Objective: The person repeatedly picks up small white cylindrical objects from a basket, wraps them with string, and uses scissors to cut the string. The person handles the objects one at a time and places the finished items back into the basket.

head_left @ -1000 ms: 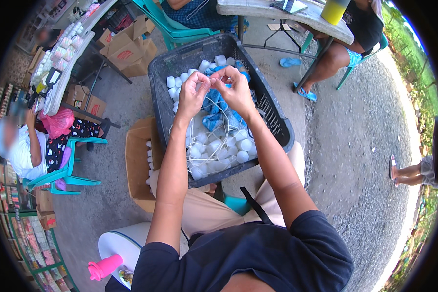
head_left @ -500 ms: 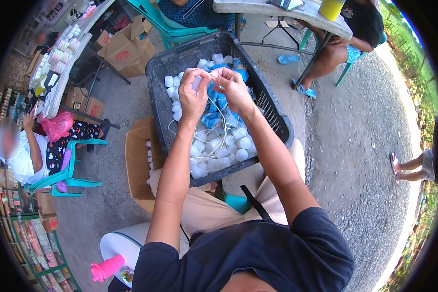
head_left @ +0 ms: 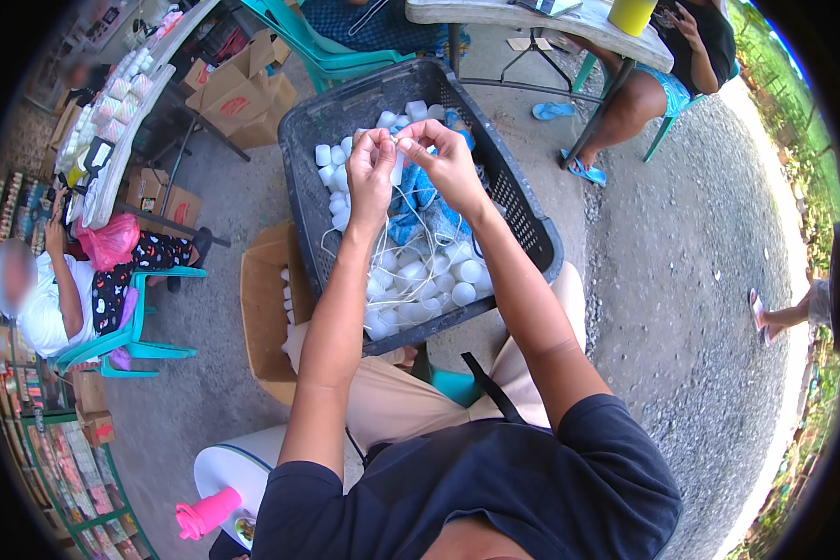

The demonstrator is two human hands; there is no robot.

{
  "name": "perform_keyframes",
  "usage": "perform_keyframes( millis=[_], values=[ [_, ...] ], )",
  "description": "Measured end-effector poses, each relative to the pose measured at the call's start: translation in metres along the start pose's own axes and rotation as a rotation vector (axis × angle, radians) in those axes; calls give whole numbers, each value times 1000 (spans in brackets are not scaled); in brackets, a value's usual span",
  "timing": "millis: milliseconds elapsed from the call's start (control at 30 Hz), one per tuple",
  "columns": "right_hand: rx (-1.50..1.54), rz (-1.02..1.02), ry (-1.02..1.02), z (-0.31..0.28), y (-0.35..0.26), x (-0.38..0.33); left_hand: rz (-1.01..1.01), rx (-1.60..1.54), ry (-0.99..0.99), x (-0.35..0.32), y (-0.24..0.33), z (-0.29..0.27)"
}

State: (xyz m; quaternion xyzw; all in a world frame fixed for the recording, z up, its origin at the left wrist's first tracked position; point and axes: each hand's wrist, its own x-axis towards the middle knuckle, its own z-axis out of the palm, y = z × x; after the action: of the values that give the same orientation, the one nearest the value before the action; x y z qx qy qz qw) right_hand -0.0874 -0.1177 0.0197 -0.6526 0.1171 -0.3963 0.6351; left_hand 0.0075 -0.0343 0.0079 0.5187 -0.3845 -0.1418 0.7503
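Both my hands meet above the far half of a black plastic crate (head_left: pixel 523 224), their fingertips pinched close together. Thin white string (head_left: pixel 427 245) trails down from between them onto the crate's contents. My left hand (head_left: pixel 371 182) is closed on the string, and my right hand (head_left: pixel 446 170) pinches it just to the right. A small white piece, partly hidden, shows between the hands. Inside the crate lie many small white plastic cups (head_left: pixel 411 273), and a bundle of blue netting or cloth (head_left: pixel 406 227) sits in the middle beneath my hands.
An open cardboard box (head_left: pixel 263 322) with white cups stands left of the crate. A white table (head_left: pixel 541 21) is ahead, with a seated person beyond it. At the left, another person sits on a teal chair (head_left: pixel 140 347). A pink tumbler (head_left: pixel 207 513) stands at lower left.
My fingertips have shifted slightly and my left fingers have curled in more. The white cup seen by my left fingers is now mostly hidden. The person across the table has raised a hand.
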Motion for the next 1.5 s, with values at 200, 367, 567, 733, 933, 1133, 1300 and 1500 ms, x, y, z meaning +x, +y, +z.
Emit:
perform_keyframes(
  millis=[200,367,567,733,933,1133,1300,1500],
  values=[
    [-167,6,-101,-3,5,-1,-213,-190,-213,3,-4,-13],
    [84,132,-95,-4,3,-1,-331,-394,-222,-1,6,-9],
    [323,205,-48,-5,8,1,-239,-300,-184,-4,6,0],
    [-346,-117,58,6,0,-5,-128,-298,-117,-2,-1,-4],
    [-486,-255,152,6,1,-6,-144,-335,-93,-9,4,5],
    [-307,138,-165,5,-6,-12,-10,-432,120,8,15,-4],
    [-447,14,19,18,-32,-32,-142,-420,-16,-9,43,18],
    [-565,21,-160,6,-51,-73,-469,-558,-190,-23,67,-29]
  ],
)
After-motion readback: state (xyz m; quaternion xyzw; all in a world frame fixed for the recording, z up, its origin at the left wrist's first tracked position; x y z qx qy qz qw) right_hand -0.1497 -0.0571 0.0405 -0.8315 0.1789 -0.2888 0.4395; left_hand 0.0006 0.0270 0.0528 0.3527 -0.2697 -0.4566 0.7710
